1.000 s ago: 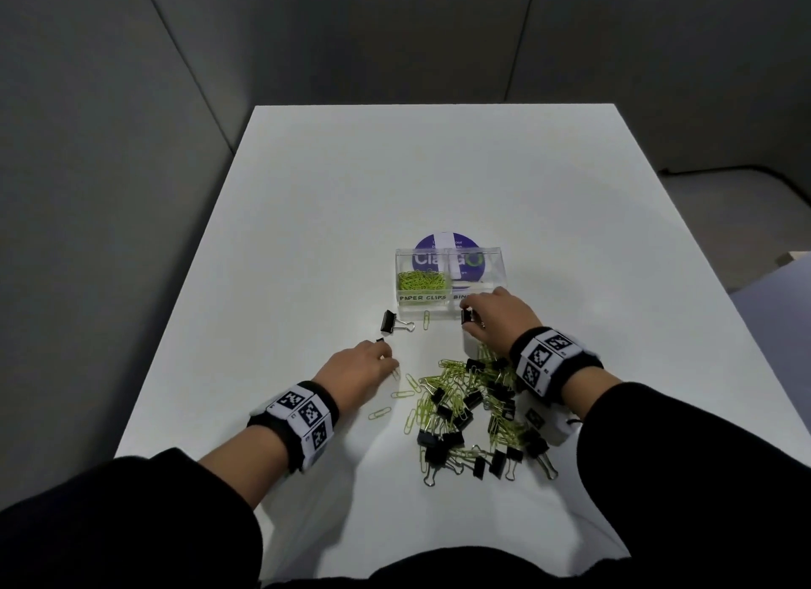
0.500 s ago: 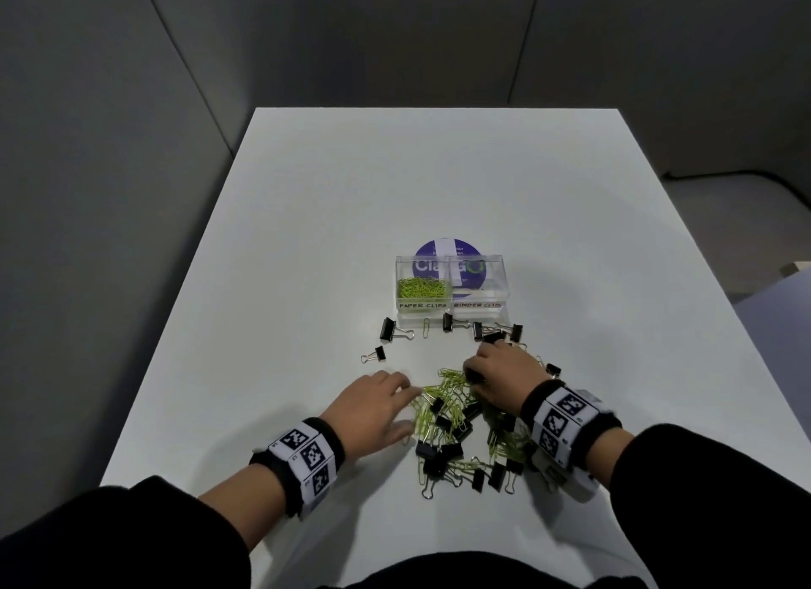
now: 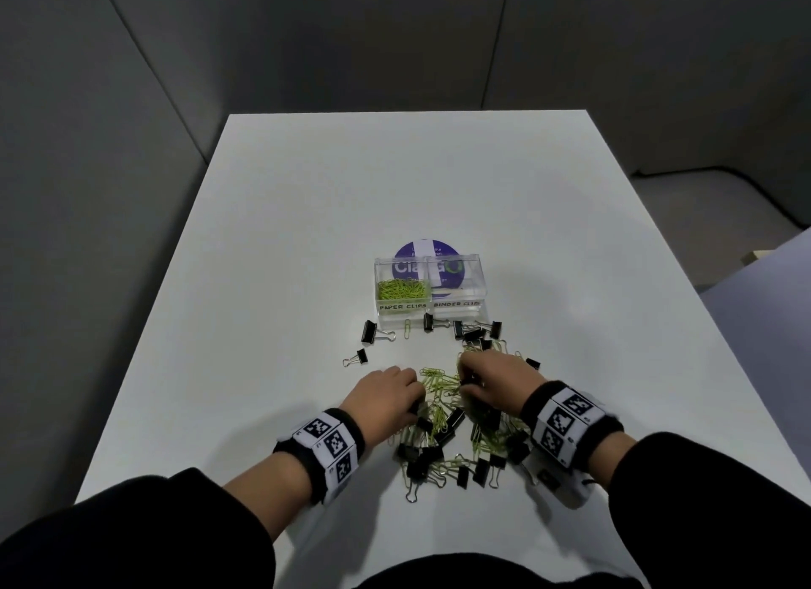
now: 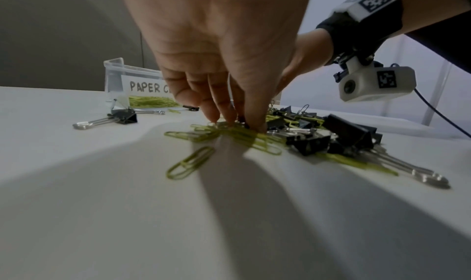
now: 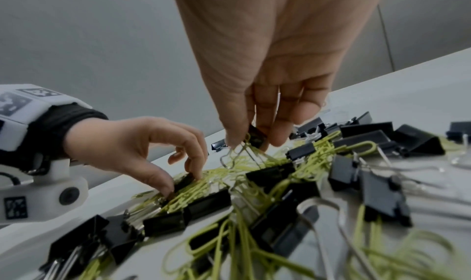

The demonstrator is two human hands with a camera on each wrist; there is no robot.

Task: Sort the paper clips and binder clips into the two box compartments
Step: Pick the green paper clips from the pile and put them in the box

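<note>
Mixed heap of green paper clips [image 3: 439,384] and black binder clips [image 3: 454,417] near the counter's [image 3: 307,237] front edge, my right hand [image 3: 496,380] pinching one binder clip [image 5: 256,137], my left hand [image 3: 386,393] pinching another [image 5: 183,181], two-compartment box [image 3: 428,292] mid-counter beyond, its left compartment holding paper clips.

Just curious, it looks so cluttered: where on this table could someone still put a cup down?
Bare table lies beyond the clear box, and along both side edges. The near-left corner beside the left hand is bare too. It is crowded from the box's front to the mixed clip pile, where the right hand also works.
</note>
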